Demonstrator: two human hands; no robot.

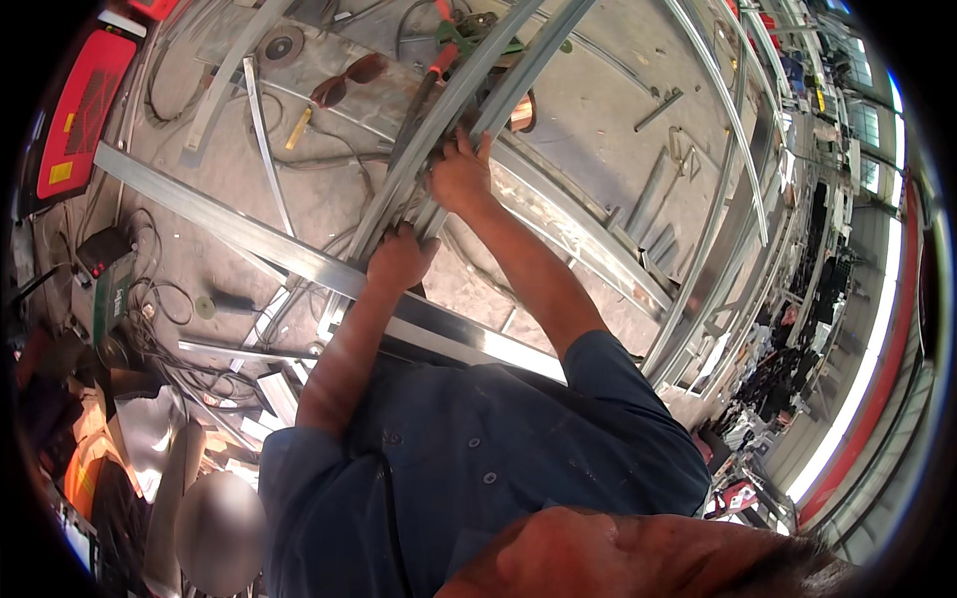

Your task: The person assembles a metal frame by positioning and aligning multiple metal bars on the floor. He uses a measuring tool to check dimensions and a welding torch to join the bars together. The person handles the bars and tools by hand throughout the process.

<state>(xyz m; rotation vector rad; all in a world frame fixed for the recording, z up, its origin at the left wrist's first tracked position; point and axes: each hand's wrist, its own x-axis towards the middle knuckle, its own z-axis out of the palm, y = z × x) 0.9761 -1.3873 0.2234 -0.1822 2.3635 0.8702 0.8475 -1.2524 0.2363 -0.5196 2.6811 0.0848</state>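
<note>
A pair of long grey metal channels [431,128] runs side by side from the top middle down toward me. My left hand [401,257] is closed on their near end, fingers curled over the edge. Farther along and to the right, my right hand [461,179] grips the same channels, with its fingertips partly hidden in the gap between them. Under the near end, a wide metal bar [234,219] crosses from the left toward my waist. A red-handled tool [439,68] lies along the left side of the channels, partly covered.
Sunglasses [349,80], a round grinding disc [280,46] and a yellow-handled tool [298,130] lie beyond on the left. A red machine [88,115] stands at far left, with tangled cables [164,329] nearer me. More metal bars [598,249] lie at right.
</note>
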